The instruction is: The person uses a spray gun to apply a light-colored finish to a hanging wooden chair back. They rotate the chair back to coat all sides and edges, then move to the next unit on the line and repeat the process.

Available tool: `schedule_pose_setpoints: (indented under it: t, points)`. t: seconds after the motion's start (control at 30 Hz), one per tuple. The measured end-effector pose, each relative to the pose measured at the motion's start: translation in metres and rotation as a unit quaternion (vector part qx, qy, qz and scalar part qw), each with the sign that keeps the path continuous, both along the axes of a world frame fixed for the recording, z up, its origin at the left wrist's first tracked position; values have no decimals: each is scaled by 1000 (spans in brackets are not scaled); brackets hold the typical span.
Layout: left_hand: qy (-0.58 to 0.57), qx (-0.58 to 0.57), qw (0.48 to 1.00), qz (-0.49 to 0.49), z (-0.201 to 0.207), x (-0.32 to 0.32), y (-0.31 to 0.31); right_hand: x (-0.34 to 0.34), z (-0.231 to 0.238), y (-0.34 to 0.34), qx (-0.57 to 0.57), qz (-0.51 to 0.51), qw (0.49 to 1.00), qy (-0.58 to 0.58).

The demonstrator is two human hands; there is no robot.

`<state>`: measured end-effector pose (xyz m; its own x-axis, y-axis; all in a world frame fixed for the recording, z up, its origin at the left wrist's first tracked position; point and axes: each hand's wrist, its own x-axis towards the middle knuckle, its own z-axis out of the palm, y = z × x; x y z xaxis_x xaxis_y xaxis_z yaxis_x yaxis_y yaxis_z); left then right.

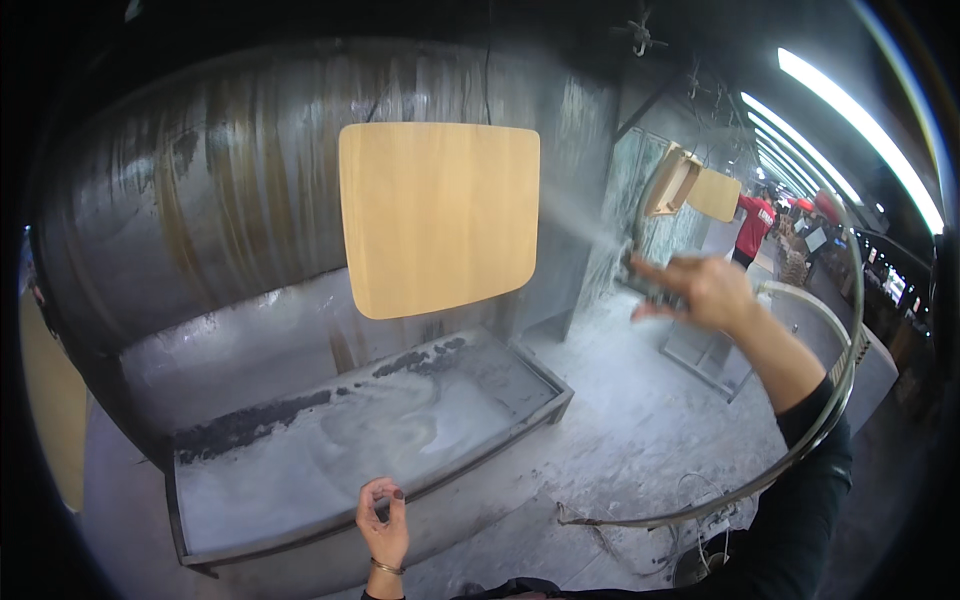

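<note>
A pale wooden panel point(440, 220) with rounded corners hangs upright from thin wires, in front of a streaked metal wall. My right hand point(712, 292), raised to the right of the panel, is closed around a spray gun point(640, 278), somewhat blurred by motion. White mist streams from the gun toward the panel's right edge. Below the panel, near the trough's front rim, is my left hand point(380, 510). Its fingers curl loosely with the thumb apart, and I see nothing in it.
A long trough point(490, 470) of whitish liquid stands under the panel. A hose point(820, 425) arcs around my right arm. Farther right hang another panel point(715, 194) and a wooden frame point(673, 180); beyond them is a person in red point(754, 225). Another pale panel point(55, 400) edges in at left.
</note>
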<state>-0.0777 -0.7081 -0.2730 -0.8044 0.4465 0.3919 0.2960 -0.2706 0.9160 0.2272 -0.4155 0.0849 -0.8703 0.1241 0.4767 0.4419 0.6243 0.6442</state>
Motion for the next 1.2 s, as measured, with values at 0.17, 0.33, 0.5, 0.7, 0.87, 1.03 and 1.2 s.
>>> schedule_pose_setpoints:
  t: [0.17, 0.33, 0.5, 0.7, 0.87, 1.03, 1.2]
  points:
    - [28, -34, 997, -64, -12, 13, 1, 28, -127, -7, -181, 32, 983, -26]
    - [-14, -69, 970, -235, -23, 47, 14, 7, -273, -38, -574, 160, 776, 208]
    - [-65, -103, 966, -227, -16, 58, 21, -63, -355, -102, -819, 143, 433, 350]
    - [-141, -31, 977, -157, 23, 22, -7, -134, -330, -140, -865, 212, 342, 300]
    - [-183, 33, 978, -92, 63, -7, -56, -200, -294, -170, -883, 312, 213, 277]
    - [-204, 138, 961, -122, 105, -45, -91, -253, -249, -241, -849, 345, 241, 320]
    - [-242, 243, 918, -201, 131, -90, -157, -303, -232, -344, -865, 304, 262, 302]
